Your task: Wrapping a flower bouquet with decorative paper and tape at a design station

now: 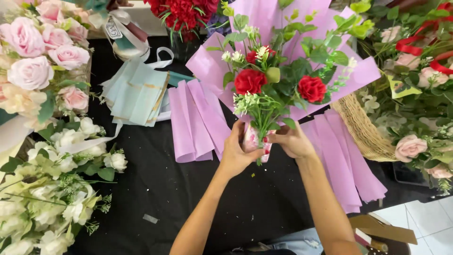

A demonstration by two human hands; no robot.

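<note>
Carefully: your left hand [237, 152] and right hand [293, 140] both clamp the bouquet [273, 87] stems at centre frame. Loosen either grip and they could splay; the patterned wrap [252, 141] seems unfastened.

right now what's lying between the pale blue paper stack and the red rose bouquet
In the head view, a fanned stack of folded lilac wrapping sheets lies on the black table between the blue paper stack and the bouquet.

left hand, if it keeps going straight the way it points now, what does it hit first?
The left hand points up and right at the bouquet's wrapped stem bundle, which it already grips opposite the right hand. Pushed further, it would likely meet the right hand's fingers, though depth is unclear.
</note>
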